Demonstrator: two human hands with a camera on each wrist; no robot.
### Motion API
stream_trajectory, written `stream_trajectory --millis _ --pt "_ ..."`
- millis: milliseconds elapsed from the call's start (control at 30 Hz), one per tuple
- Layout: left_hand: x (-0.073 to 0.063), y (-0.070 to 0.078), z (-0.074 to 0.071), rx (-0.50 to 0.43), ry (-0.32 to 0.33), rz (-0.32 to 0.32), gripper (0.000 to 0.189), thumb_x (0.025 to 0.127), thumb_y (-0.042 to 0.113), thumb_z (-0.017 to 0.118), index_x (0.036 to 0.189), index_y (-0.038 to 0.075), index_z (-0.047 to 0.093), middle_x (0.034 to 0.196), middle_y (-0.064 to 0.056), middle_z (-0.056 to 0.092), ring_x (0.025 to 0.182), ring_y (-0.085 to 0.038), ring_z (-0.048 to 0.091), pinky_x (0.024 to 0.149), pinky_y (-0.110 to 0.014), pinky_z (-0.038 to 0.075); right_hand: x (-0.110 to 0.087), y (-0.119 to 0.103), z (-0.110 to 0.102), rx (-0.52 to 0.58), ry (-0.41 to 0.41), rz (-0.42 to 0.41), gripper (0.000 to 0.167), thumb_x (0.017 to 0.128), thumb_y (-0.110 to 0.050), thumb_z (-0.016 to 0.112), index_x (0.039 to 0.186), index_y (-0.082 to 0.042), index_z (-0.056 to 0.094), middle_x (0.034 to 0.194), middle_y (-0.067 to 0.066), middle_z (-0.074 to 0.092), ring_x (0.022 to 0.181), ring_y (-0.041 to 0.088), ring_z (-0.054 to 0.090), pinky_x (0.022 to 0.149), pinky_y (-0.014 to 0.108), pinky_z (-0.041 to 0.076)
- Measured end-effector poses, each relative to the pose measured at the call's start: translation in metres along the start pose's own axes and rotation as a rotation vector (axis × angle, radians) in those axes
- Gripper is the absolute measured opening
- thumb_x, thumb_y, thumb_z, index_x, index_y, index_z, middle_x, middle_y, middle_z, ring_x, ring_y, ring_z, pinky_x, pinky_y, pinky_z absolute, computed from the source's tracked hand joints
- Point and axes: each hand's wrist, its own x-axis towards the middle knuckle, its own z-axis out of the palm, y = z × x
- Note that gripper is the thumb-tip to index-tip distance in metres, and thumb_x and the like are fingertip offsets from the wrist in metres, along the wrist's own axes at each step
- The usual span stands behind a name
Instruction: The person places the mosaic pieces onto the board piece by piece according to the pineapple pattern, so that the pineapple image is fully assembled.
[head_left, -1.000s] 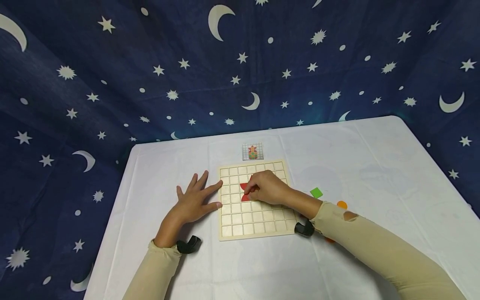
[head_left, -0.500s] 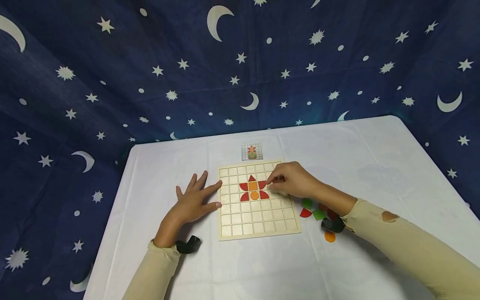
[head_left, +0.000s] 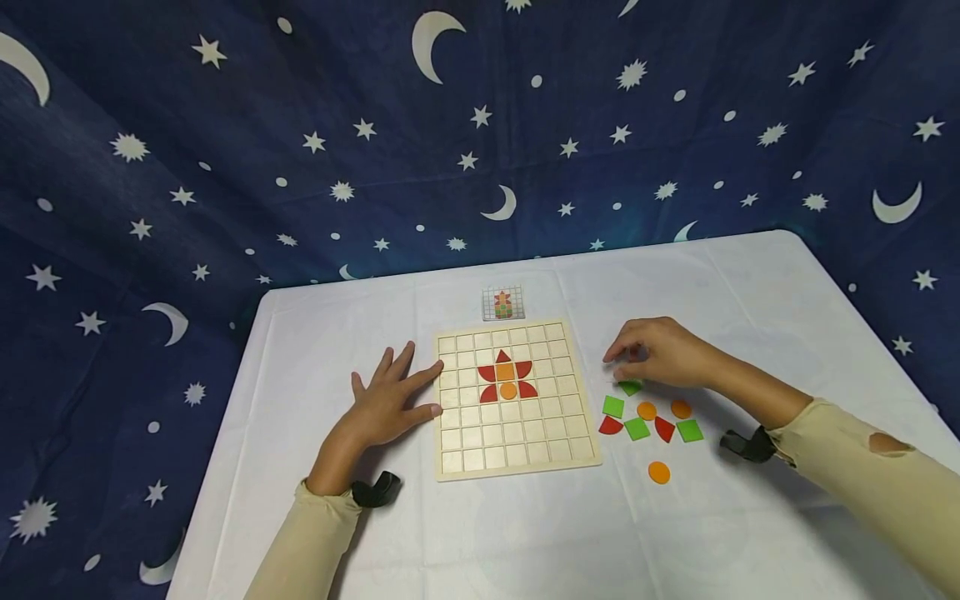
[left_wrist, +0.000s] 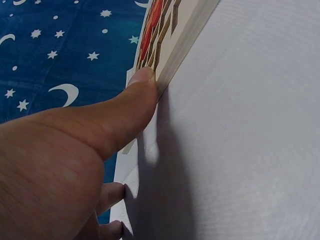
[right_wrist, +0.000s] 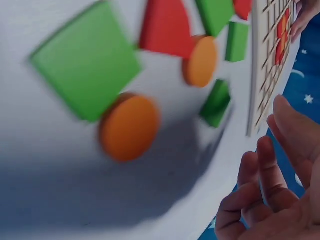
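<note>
A wooden grid board lies on the table. On it, several red quarter-circle pieces and a red triangle surround an orange square and an orange disc. My left hand is spread on the table; its thumb and index finger touch the board's left edge. To the right of the board, my right hand hovers with loosely bent fingers. Nothing shows between its fingers in the right wrist view. Just below the fingertips lies a green square, partly covered in the head view.
Loose green squares, orange discs and red quarter-circles are scattered right of the board. Behind the board lies a small pattern card with a coloured figure on a grid. A starry blue cloth hangs beyond the white table.
My right hand has moved from the red pieces mid-board, past the board's right side, to above the loose pieces. The figure on the board is now uncovered. My left hand has stayed put.
</note>
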Motion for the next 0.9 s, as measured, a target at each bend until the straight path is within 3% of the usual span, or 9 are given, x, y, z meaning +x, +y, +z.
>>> stream_trajectory --millis 400,500,700,900 --pt "-0.001 0.001 0.000 -0.010 0.001 -0.003 0.073 0.090 0.056 0.071 0.154 0.035 0.045 0.172 -0.014 0.013 0.158 -0.048 0.005 0.107 -0.088 0.002 -0.017 0.029 0.012 0.003 -0.066 0.091 0.023 0.080 -0.020 0.088 0.101 -0.025 0.080 0.094 -0.010 0.068 0.086 0.015 0.054 0.075 0.024 0.049" --pt "-0.001 0.000 0.000 -0.011 0.003 -0.002 0.073 0.090 0.056 0.071 0.155 0.035 0.045 0.172 -0.015 0.013 0.157 -0.049 0.005 0.106 -0.088 0.002 -0.017 0.030 0.013 0.009 -0.058 0.096 0.022 0.080 -0.019 0.088 0.099 -0.026 0.079 0.093 -0.010 0.067 0.086 0.015 0.054 0.075 0.024 0.049" --pt "0.000 0.000 0.000 -0.012 -0.003 -0.006 0.073 0.090 0.057 0.070 0.155 0.036 0.044 0.172 -0.014 0.012 0.158 -0.048 0.004 0.107 -0.088 0.001 -0.017 0.029 0.014 0.037 -0.049 0.099 0.022 0.080 -0.014 0.088 0.092 -0.026 0.073 0.078 -0.009 0.061 0.079 0.016 0.054 0.071 0.024 0.047" --pt "0.000 0.000 0.001 -0.008 0.004 0.000 0.073 0.090 0.056 0.071 0.154 0.036 0.045 0.172 -0.014 0.013 0.158 -0.048 0.005 0.107 -0.088 0.001 -0.014 0.024 0.016 0.115 0.020 0.117 0.016 0.084 -0.014 0.085 0.090 -0.024 0.073 0.076 -0.009 0.065 0.075 0.015 0.058 0.070 0.023 0.049"
